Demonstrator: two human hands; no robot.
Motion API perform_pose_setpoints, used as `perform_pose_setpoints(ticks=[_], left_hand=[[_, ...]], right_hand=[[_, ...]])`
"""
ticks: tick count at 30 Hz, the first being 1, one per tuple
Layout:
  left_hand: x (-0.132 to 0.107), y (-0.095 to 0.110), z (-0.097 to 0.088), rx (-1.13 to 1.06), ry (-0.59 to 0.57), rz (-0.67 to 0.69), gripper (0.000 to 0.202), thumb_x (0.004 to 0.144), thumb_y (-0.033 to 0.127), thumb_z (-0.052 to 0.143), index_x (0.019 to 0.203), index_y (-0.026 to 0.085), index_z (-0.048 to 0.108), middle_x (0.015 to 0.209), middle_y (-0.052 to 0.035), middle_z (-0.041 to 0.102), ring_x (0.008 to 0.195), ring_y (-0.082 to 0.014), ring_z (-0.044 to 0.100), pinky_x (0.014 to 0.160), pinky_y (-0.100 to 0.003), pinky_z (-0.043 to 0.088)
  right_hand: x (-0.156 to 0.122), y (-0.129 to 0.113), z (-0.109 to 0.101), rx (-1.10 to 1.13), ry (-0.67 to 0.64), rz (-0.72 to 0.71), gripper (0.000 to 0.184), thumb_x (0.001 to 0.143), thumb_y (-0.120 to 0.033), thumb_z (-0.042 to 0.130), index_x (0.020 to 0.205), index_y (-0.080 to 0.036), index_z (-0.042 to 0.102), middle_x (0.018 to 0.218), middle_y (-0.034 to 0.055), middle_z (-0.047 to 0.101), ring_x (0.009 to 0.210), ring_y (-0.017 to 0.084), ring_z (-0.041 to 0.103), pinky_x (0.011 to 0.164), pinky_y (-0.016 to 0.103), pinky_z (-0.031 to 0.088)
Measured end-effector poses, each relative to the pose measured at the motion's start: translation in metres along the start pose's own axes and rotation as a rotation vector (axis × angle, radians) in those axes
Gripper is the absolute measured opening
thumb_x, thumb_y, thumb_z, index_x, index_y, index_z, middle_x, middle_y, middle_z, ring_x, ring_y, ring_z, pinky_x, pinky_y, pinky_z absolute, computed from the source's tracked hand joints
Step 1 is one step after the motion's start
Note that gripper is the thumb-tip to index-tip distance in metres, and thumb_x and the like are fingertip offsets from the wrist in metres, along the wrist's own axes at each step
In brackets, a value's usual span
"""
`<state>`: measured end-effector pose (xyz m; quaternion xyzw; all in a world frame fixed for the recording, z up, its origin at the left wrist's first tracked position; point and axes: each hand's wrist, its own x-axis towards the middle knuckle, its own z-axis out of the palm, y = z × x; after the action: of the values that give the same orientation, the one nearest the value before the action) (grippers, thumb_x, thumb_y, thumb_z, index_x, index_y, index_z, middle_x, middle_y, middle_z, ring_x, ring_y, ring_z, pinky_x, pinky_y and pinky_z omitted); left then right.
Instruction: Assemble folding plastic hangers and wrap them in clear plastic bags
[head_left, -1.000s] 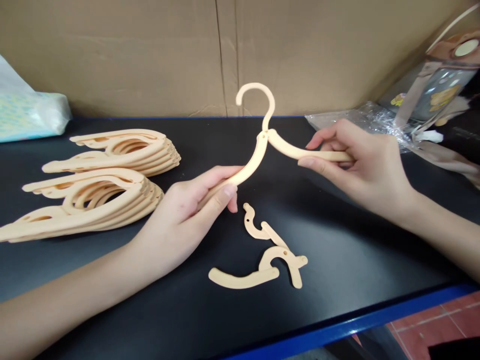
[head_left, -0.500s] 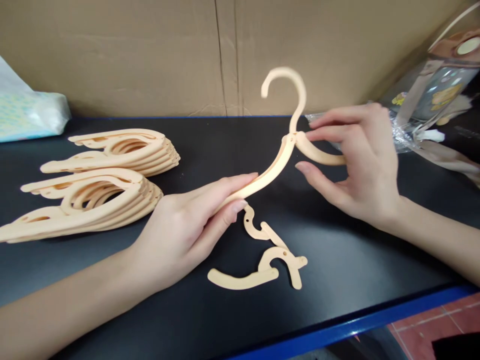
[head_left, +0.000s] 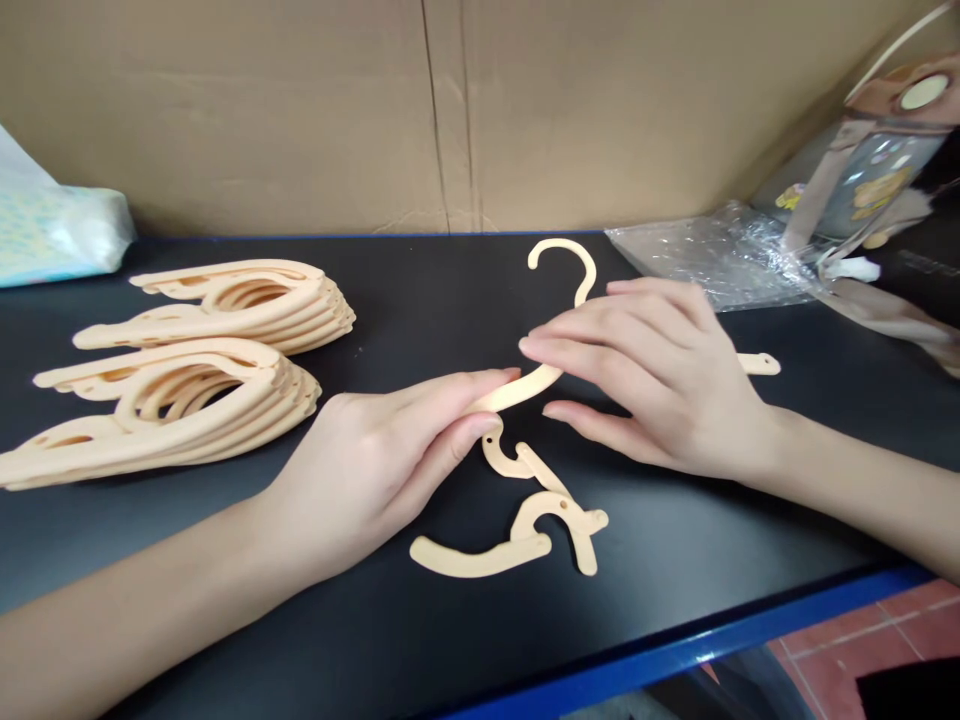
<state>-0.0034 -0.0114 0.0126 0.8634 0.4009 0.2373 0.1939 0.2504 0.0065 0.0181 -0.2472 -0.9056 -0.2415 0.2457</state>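
Note:
My left hand (head_left: 390, 455) pinches one arm of a cream folding clothes hanger (head_left: 517, 390) between thumb and fingers. The hanger's hook points away from me, and its other arm shows beyond my right hand. Over the middle of the hanger lies my right hand (head_left: 645, 370), its fingers stretched across the hanger and its thumb apart; the centre joint is hidden beneath it. Just below are loose cream hanger pieces (head_left: 480, 558), some joined or overlapping, on the black table (head_left: 315, 640).
Two stacks of folded cream hangers lie at the left, a rear stack (head_left: 247, 318) and a front stack (head_left: 187, 420). A tissue pack (head_left: 67, 230) sits behind them. Clear plastic wrap (head_left: 697, 260) and a strapped bottle (head_left: 874, 180) are at the back right. Cardboard (head_left: 300, 110) stands behind.
The hanger's hook end has come down toward the table. My right hand has moved left and down over the hanger's middle. My left hand keeps its pinch.

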Motion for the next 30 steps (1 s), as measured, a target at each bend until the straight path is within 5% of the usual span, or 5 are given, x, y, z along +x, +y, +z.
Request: perform_pose_setpoints(ticks=[7, 12, 18, 25, 30], left_hand=[[0.002, 0.002, -0.001, -0.055, -0.06, 0.007, 0.033, 0.104, 0.043, 0.044, 0.126, 0.031, 0.065, 0.105, 0.0027, 0.076, 0.078, -0.0151, 0.069, 0.078, -0.023, 0.05], [0.004, -0.002, -0.001, -0.062, 0.067, 0.027, 0.038, 0.105, 0.042, 0.036, 0.122, 0.024, 0.065, 0.099, -0.001, 0.072, 0.085, -0.0181, 0.062, 0.08, -0.028, 0.046], [0.01, -0.006, -0.004, -0.14, 0.059, -0.048, 0.041, 0.106, 0.041, 0.034, 0.119, 0.02, 0.067, 0.112, -0.0038, 0.07, 0.106, -0.0228, 0.059, 0.095, -0.033, 0.041], [0.008, -0.01, -0.004, -0.236, -0.048, 0.054, 0.055, 0.103, 0.059, 0.028, 0.128, 0.025, 0.064, 0.128, -0.0041, 0.067, 0.119, -0.0244, 0.058, 0.105, -0.036, 0.04], [0.01, -0.008, -0.003, -0.208, -0.083, 0.055, 0.049, 0.104, 0.054, 0.034, 0.124, 0.022, 0.066, 0.126, -0.0043, 0.068, 0.117, -0.0234, 0.059, 0.101, -0.034, 0.042]], right_hand=[[0.002, 0.002, 0.008, 0.095, -0.037, -0.057, 0.018, 0.103, -0.02, 0.05, 0.104, -0.015, 0.067, 0.095, 0.005, 0.076, 0.093, 0.019, 0.065, 0.092, 0.037, 0.048], [0.002, 0.002, 0.008, 0.122, -0.066, -0.074, 0.021, 0.103, -0.021, 0.047, 0.101, -0.015, 0.066, 0.094, 0.0066, 0.075, 0.091, 0.019, 0.065, 0.088, 0.036, 0.05], [0.001, 0.005, 0.008, 0.126, -0.069, -0.015, 0.017, 0.101, -0.02, 0.051, 0.101, -0.013, 0.066, 0.095, 0.0077, 0.074, 0.091, 0.021, 0.065, 0.08, 0.035, 0.05], [-0.001, 0.007, 0.01, 0.163, -0.075, 0.017, 0.017, 0.101, -0.019, 0.049, 0.101, -0.014, 0.066, 0.097, 0.0086, 0.073, 0.091, 0.022, 0.065, 0.08, 0.037, 0.049], [-0.003, 0.009, 0.012, 0.173, -0.069, 0.026, 0.018, 0.102, -0.02, 0.047, 0.103, -0.016, 0.064, 0.099, 0.0088, 0.073, 0.096, 0.022, 0.064, 0.082, 0.036, 0.047]])
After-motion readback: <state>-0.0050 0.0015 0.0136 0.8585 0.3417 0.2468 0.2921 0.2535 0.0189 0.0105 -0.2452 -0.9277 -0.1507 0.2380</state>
